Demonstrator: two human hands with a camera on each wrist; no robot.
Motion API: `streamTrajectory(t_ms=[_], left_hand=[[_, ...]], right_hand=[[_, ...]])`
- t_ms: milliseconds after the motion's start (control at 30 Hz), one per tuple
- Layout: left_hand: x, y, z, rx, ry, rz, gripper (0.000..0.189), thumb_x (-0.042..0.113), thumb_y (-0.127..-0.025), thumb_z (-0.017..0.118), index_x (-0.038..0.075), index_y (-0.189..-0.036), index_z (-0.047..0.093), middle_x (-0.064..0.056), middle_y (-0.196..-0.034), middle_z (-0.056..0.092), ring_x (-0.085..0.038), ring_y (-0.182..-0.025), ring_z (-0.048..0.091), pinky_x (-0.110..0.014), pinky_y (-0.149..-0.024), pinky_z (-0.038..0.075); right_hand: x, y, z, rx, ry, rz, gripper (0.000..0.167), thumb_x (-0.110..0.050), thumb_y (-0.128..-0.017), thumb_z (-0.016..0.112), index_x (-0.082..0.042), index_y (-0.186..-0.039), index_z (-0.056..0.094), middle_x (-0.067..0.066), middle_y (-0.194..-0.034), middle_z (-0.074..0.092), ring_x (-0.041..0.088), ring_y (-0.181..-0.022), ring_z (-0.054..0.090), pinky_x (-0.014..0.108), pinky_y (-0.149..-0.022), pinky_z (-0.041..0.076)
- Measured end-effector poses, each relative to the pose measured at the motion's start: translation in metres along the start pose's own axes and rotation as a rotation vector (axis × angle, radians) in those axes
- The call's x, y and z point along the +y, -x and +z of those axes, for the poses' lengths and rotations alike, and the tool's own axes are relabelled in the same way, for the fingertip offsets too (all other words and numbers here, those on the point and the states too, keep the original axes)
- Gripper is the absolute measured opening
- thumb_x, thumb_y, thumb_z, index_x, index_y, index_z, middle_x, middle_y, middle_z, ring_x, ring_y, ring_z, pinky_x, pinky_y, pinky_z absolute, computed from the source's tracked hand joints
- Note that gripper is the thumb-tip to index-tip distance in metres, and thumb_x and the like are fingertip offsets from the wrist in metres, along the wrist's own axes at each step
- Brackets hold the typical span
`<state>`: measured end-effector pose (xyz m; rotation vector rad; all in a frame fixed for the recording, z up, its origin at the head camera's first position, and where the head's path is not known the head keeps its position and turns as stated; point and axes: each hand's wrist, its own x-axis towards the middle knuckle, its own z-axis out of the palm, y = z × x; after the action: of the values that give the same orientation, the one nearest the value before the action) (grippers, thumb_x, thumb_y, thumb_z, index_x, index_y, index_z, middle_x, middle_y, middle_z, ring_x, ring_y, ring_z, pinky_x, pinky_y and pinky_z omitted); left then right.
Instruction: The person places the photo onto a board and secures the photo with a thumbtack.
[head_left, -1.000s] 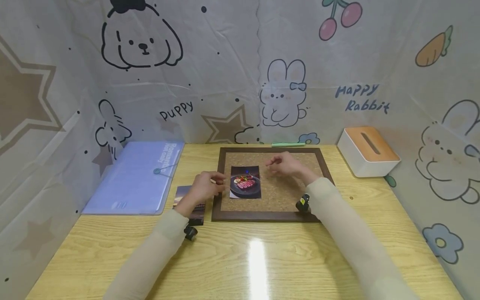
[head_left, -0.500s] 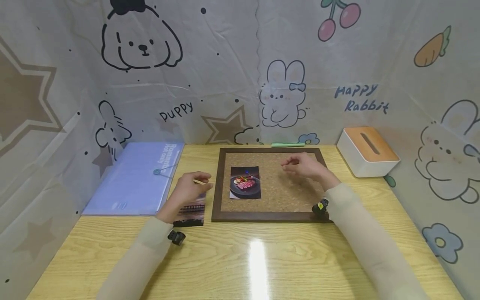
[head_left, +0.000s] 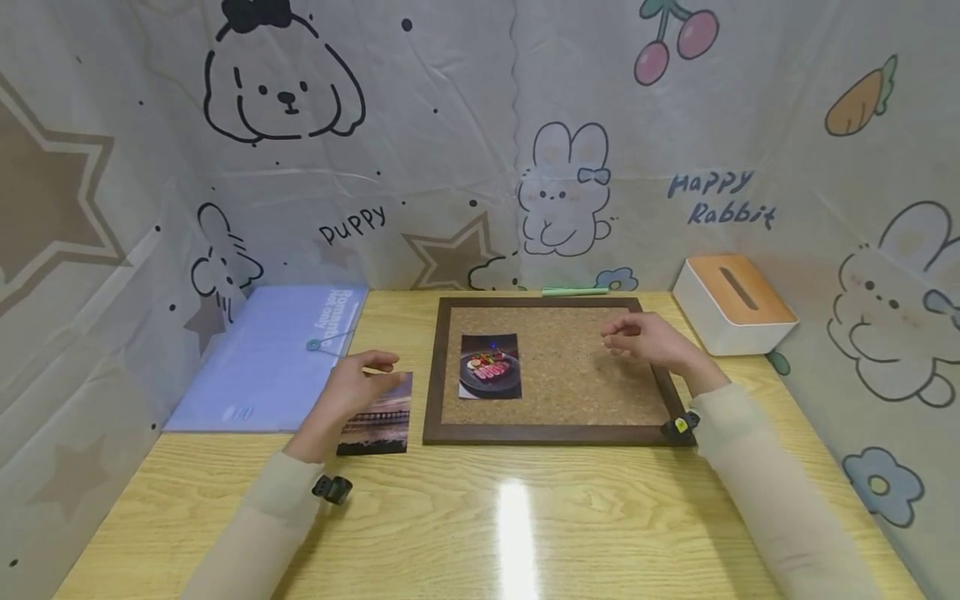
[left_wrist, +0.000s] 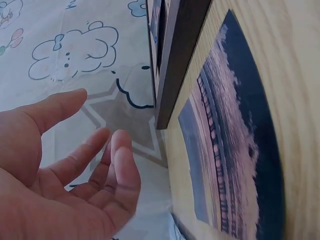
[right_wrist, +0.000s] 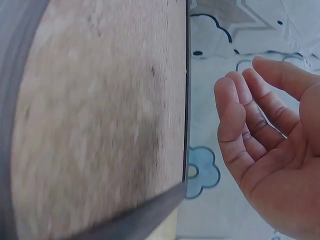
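My left hand point(head_left: 347, 397) hovers above a sunset photo point(head_left: 386, 423) on the table, partly covering it in the head view. In the left wrist view its fingers are loosely bent, and the hand holds nothing; the photo point(left_wrist: 220, 140) shows a row of posts by water. My right hand point(head_left: 651, 340) is over the right part of a cork board point(head_left: 570, 392) with a dark wooden frame. The right wrist view shows relaxed fingers and a bare palm beside the cork point(right_wrist: 100, 115). A food photo point(head_left: 490, 367) with a plate of sliced meat lies on the board's left side.
A bluish document folder point(head_left: 262, 358) lies at the back left. A green pen-like stick point(head_left: 575, 292) is behind the board, and a white tissue box with a wooden top point(head_left: 738, 304) stands at the back right. Printed curtains enclose the table point(head_left: 450, 517).
Both hands have moved apart: the left went leftward off the board's frame to over the sunset photo, the right went rightward across the cork. The food photo has stayed in place.
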<state>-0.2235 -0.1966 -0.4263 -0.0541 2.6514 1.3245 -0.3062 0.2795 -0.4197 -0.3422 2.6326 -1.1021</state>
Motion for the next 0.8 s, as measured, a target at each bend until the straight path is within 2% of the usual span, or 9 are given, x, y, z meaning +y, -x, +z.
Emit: streamTrajectory(t_ms=[100,233,333,533,800], left_hand=[[-0.005,0.003,-0.004,0.002,-0.007,0.018,0.052,0.034,-0.096,0.066,0.011,-0.141,0.056,-0.017,-0.142,0.055,-0.038,-0.126,0.056,-0.043,-0.089,0.056],[-0.011,0.009,-0.008,0.014,-0.039,0.048,0.051,0.034,-0.097,0.065,0.008,-0.140,0.057,-0.019,-0.141,0.057,-0.038,-0.125,0.056,-0.042,-0.087,0.057],[-0.016,0.015,-0.010,0.012,-0.056,0.042,0.053,0.037,-0.097,0.065,0.008,-0.140,0.056,-0.018,-0.142,0.057,-0.038,-0.123,0.056,-0.042,-0.087,0.056],[-0.027,0.025,-0.015,0.017,-0.080,-0.003,0.059,0.045,-0.097,0.062,0.010,-0.144,0.053,-0.018,-0.148,0.051,-0.039,-0.128,0.053,-0.048,-0.092,0.054],[-0.040,0.030,-0.019,0.016,-0.109,-0.008,0.055,0.035,-0.098,0.064,0.006,-0.143,0.053,-0.022,-0.143,0.054,-0.041,-0.121,0.058,-0.045,-0.087,0.056]], right_hand=[[0.007,0.007,-0.007,0.018,0.009,0.002,0.036,-0.030,-0.101,0.059,-0.002,-0.124,0.062,0.017,-0.121,0.067,0.031,-0.106,0.067,0.045,-0.088,0.057],[0.018,0.015,-0.014,0.033,0.012,0.012,0.038,-0.031,-0.101,0.059,-0.001,-0.125,0.062,0.019,-0.118,0.067,0.030,-0.096,0.064,0.038,-0.080,0.057],[0.026,0.022,-0.020,0.034,-0.005,0.028,0.039,-0.031,-0.101,0.059,-0.001,-0.127,0.061,0.022,-0.117,0.067,0.031,-0.092,0.063,0.037,-0.076,0.056],[0.045,0.033,-0.032,0.047,-0.007,0.042,0.040,-0.030,-0.102,0.057,0.000,-0.128,0.059,0.022,-0.118,0.069,0.026,-0.096,0.065,0.039,-0.076,0.055],[0.064,0.048,-0.040,0.055,0.016,0.068,0.043,-0.034,-0.104,0.054,0.000,-0.130,0.058,0.023,-0.122,0.068,0.022,-0.098,0.068,0.038,-0.077,0.055]])
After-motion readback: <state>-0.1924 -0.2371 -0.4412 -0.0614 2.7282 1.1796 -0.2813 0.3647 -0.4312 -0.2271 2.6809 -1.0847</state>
